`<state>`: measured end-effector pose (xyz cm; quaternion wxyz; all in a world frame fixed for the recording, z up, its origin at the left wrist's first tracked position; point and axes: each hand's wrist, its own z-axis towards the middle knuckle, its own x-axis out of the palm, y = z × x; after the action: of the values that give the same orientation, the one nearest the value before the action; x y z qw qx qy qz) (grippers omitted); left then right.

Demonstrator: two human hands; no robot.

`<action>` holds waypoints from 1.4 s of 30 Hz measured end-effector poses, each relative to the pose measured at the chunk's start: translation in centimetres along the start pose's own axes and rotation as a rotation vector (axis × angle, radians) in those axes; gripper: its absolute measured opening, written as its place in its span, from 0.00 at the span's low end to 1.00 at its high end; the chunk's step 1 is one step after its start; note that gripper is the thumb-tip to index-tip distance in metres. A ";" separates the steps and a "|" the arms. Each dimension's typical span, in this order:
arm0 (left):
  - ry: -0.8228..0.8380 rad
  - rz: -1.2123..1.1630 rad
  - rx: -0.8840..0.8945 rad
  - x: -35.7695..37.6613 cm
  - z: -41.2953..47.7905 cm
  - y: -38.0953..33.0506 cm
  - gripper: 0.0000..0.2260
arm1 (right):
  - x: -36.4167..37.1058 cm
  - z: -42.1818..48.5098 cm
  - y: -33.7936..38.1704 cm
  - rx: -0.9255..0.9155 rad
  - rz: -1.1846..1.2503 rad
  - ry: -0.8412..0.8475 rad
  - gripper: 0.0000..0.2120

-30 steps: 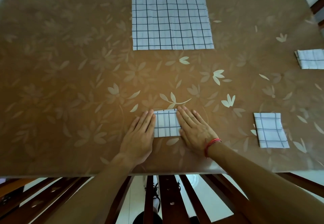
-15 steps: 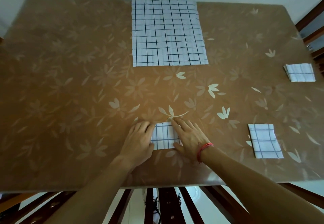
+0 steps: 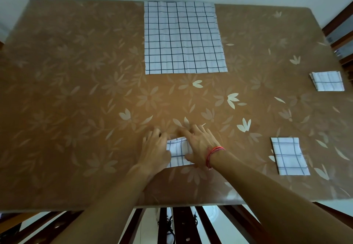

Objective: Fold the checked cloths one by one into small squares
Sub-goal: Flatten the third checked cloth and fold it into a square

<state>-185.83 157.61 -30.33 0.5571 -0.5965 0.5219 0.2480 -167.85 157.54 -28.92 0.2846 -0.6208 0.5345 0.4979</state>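
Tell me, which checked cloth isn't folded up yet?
The big cloth at the far edge of the table: it lies spread flat. The other three are small folded cloths, one at the front, two on the right.

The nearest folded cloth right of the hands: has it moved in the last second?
No. The folded cloth still covers part of the same pale petals at its left edge; only the camera shifted.

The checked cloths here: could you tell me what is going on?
A person is folding them. The left hand and right hand are on a small folded cloth near the front edge of the table. Two folded squares lie to the right; one large cloth lies flat at the far edge.
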 end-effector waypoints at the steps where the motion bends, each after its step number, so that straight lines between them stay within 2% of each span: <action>1: -0.021 -0.055 -0.008 0.1 -0.1 0.0 0.11 | 0.1 0.0 0.1 0.001 0.003 -0.004 0.32; 3: -0.048 -0.181 -0.040 -0.1 -0.5 -0.1 0.06 | 0.0 -0.1 0.2 0.000 0.026 -0.021 0.27; 6: -0.019 -0.353 -0.088 -0.8 -1.3 -0.6 0.09 | -0.8 -0.5 0.6 -0.021 0.027 -0.069 0.21; 12: -0.081 -0.497 -0.097 -2.1 -2.6 -1.6 0.14 | -2.2 -1.9 1.3 -0.108 0.002 -0.239 0.05; 14: -0.108 -0.559 -0.111 -2.7 -2.9 -1.8 0.13 | -3.5 -2.3 1.9 -0.074 -0.002 -0.203 0.04; 16: -0.138 -0.647 -0.135 -3.2 -3.3 -2.0 0.12 | -1.3 -2.1 0.7 0.041 0.065 -0.144 0.03; 18: -0.176 -0.777 -0.198 -4.0 -3.8 -2.4 0.12 | 6.2 -1.0 -4.2 0.240 0.210 0.065 0.04; 20: -0.198 -0.893 -0.280 -4.8 -4.4 -2.7 0.13 | 8.2 -2.3 -5.7 0.382 0.404 0.169 0.05; 21: -0.195 -0.942 -0.323 -5.1 -4.8 -2.8 0.14 | 6.3 -3.0 -4.6 0.467 0.530 0.124 0.04; 22: -0.189 -0.984 -0.359 -5.3 -5.1 -2.9 0.14 | 2.2 -4.2 -2.5 0.434 0.577 -0.011 0.04; 24: -0.180 -1.054 -0.409 -5.6 -5.7 -3.1 0.11 | -4.4 -6.0 1.1 0.359 0.671 -0.284 0.10; 26: -0.157 -1.117 -0.413 -5.9 -6.2 -3.2 0.08 | -6.2 -7.3 2.2 0.352 0.749 -0.350 0.14; 30: -0.126 -1.238 -0.409 -6.6 -7.5 -3.4 0.05 | -5.7 -8.7 2.9 0.399 0.925 -0.301 0.06; 33: -0.122 -1.258 -0.420 -6.9 -8.3 -2.9 0.06 | -6.0 -9.2 4.1 0.383 1.034 -0.305 0.12; 36: -0.108 -1.249 -0.423 -6.9 -8.8 -2.2 0.06 | -5.9 -9.5 5.4 0.392 1.245 -0.229 0.08; 39: -0.145 -1.165 -0.415 -6.9 -9.2 -1.4 0.06 | -5.3 -9.0 6.2 0.424 1.215 -0.202 0.01; 42: -0.180 -1.082 -0.425 -6.8 -9.2 -0.5 0.06 | -4.6 -8.2 6.9 0.477 1.143 -0.204 0.09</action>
<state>-190.24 151.40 -21.76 0.5145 -0.8533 0.0328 0.0774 -171.48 150.22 -20.64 0.1535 -0.1055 0.8486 0.4952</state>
